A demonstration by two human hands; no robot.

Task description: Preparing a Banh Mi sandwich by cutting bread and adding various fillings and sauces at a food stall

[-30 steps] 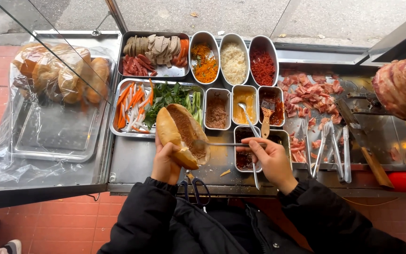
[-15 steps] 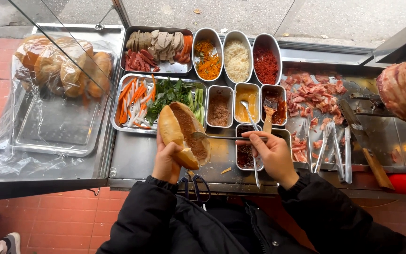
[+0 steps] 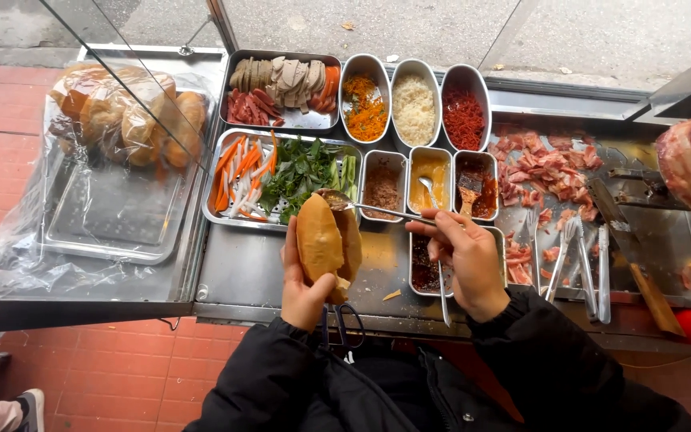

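Note:
My left hand (image 3: pixel 304 286) grips a split bread roll (image 3: pixel 323 240), held upright over the steel counter (image 3: pixel 241 268). My right hand (image 3: pixel 464 258) holds a long metal spoon (image 3: pixel 377 210) whose bowl, loaded with brown paste, rests in the roll's opening. The spoon handle runs right to my fingers. Just behind it sits a tub of brown paste (image 3: pixel 383 186). Beneath my right hand is a tub of dark sauce (image 3: pixel 425 268) with another utensil handle sticking out.
Steel trays hold sliced meats (image 3: pixel 281 84), pickled carrot and herbs (image 3: pixel 281 172), shredded toppings and sauces. Chopped meat (image 3: pixel 545 168) lies on the griddle with tongs (image 3: pixel 581 256) and a knife (image 3: pixel 625 240). Bagged rolls (image 3: pixel 121 112) sit left behind glass. Scissors (image 3: pixel 344 320) hang at the edge.
The spoon has moved left from the sauce tubs into the roll's opening. My left hand has turned the roll more upright and shifted it slightly right.

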